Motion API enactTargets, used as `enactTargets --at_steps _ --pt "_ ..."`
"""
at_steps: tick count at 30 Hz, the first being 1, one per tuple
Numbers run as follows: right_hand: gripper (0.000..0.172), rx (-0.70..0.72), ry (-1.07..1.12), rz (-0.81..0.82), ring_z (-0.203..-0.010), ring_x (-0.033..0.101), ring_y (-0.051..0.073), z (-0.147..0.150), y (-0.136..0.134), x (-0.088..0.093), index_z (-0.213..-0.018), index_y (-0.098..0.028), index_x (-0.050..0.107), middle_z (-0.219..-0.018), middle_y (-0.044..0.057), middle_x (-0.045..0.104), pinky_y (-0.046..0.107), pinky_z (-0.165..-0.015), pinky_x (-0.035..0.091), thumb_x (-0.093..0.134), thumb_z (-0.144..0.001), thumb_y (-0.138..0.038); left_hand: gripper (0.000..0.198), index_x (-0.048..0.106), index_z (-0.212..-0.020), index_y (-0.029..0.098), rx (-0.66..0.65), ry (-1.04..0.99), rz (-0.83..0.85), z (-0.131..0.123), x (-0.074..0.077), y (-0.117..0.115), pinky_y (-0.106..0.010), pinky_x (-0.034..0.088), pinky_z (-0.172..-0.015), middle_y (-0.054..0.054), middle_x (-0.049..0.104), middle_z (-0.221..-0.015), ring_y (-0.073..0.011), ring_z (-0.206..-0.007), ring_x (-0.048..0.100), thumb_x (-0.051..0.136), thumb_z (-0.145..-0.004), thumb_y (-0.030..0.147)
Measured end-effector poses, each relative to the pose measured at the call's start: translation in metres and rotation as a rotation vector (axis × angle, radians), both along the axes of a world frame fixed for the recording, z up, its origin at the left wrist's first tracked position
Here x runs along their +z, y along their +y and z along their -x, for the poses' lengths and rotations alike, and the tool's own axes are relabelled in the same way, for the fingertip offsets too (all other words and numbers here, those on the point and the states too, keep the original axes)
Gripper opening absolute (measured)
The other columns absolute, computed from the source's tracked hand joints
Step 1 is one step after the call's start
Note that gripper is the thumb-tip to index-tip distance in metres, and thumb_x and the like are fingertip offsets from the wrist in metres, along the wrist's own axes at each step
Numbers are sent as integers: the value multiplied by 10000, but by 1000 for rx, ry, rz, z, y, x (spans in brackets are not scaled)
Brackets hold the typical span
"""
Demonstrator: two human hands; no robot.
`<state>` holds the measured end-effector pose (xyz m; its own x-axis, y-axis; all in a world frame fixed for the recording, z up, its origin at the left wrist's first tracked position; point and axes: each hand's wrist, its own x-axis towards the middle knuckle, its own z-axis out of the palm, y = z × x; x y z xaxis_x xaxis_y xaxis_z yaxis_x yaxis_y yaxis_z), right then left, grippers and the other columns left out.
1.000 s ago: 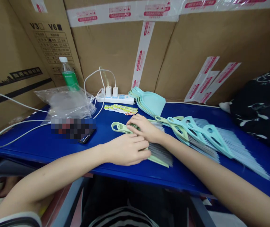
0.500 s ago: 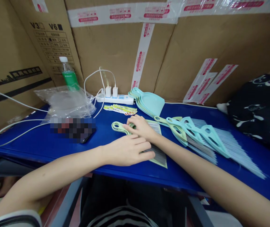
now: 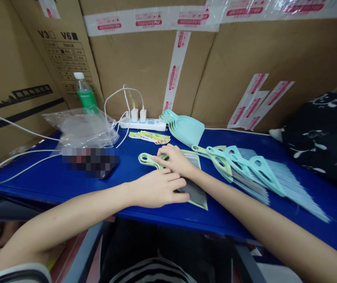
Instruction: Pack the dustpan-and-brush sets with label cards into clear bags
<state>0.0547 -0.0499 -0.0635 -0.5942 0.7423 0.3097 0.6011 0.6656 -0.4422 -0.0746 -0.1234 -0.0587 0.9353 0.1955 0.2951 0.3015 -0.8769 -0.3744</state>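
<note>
A pale green dustpan (image 3: 203, 205) lies on the table with a grey-bristled hand brush (image 3: 198, 192) set inside it. Over the near side of this dustpan, my left hand (image 3: 158, 189) is closed, its fingers bent above the bristles; the underside of the grip is hidden. My right hand (image 3: 176, 160) is closed round the brush's handle area, just beyond my left hand. Both handle ends poke out to the left of my fingers. To the right lie several loose brushes, green (image 3: 215, 161) and light blue (image 3: 264, 175), bristles pointing right.
Stacked dustpans (image 3: 188, 127), blue on top, stand behind my hands. Left of them are paper labels (image 3: 150, 136), a power strip (image 3: 153, 125) with chargers, a clear plastic bag (image 3: 82, 129), a bottle (image 3: 86, 94) and a blurred dark object (image 3: 107, 167). Cardboard (image 3: 144, 67) walls the back; a dark patterned bag (image 3: 321, 137) sits right.
My left thumb and fingers have spread slightly further apart over the bristles. My right hand stays at the handle area. The view has shifted very slightly.
</note>
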Motion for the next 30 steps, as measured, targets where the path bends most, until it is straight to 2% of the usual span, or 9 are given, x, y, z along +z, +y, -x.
enactTargets --at_steps 11,15,17,19,21,23,25,27,30 --pt "330 -7 -8 16 -807 489 189 1 -1 0 -657 -205 507 -759 12 607 337 -753 314 524 -887 -441 211 622 -1033 218 -17 -40 -60 1 -1 -2 -282 380 -636 -14 589 -788 -146 -711 527 465 -916 138" --pt "313 -7 -16 25 -804 485 189 1 -2 1 -656 -205 489 -758 11 606 342 -751 314 505 -898 -403 214 625 -1017 219 -29 -73 -79 -2 0 -3 -279 378 -603 -1 589 -766 -145 -677 525 460 -915 128" --pt "272 -13 -20 20 -811 487 192 0 -2 1 -659 -207 488 -764 11 609 344 -752 319 514 -888 -351 188 632 -963 211 -38 -106 -62 -1 3 -1 -277 387 -605 2 592 -755 -143 -665 525 449 -934 178" --pt "208 -19 -35 17 -825 490 199 -1 -2 1 -668 -208 496 -778 15 616 344 -749 325 530 -863 -271 251 627 -874 190 -13 -119 -28 3 8 3 -281 409 -623 -13 598 -757 -149 -671 531 415 -959 296" --pt "129 -16 -50 7 -844 495 208 -2 -2 1 -698 -207 518 -814 26 626 343 -739 331 545 -825 -199 259 610 -826 181 100 -134 -39 10 14 10 -290 424 -645 -27 604 -759 -163 -699 547 398 -950 260" --pt "99 -18 -48 -2 -845 501 213 -2 -2 1 -717 -206 531 -826 34 630 341 -729 334 558 -812 -198 217 603 -851 163 350 -154 -45 20 20 19 -296 436 -665 -51 620 -790 -184 -760 572 401 -926 192" --pt "165 -29 -27 5 -828 507 210 -1 -1 1 -693 -208 522 -784 27 622 341 -732 334 562 -838 -275 200 600 -867 143 596 -135 -9 28 25 27 -310 448 -694 -76 627 -805 -212 -821 592 405 -908 162" --pt "249 -35 -5 11 -814 510 205 -1 -1 0 -659 -212 507 -737 14 607 343 -747 330 554 -860 -352 236 599 -862 140 786 -76 123 32 29 33 -317 450 -701 -85 637 -817 -225 -834 608 377 -924 193" --pt "289 -26 6 12 -807 509 200 -1 -1 1 -640 -214 495 -722 5 595 340 -756 322 563 -861 -388 303 583 -861 168 909 -58 415 33 32 36 -302 430 -667 -60 649 -833 -208 -772 614 300 -952 226"
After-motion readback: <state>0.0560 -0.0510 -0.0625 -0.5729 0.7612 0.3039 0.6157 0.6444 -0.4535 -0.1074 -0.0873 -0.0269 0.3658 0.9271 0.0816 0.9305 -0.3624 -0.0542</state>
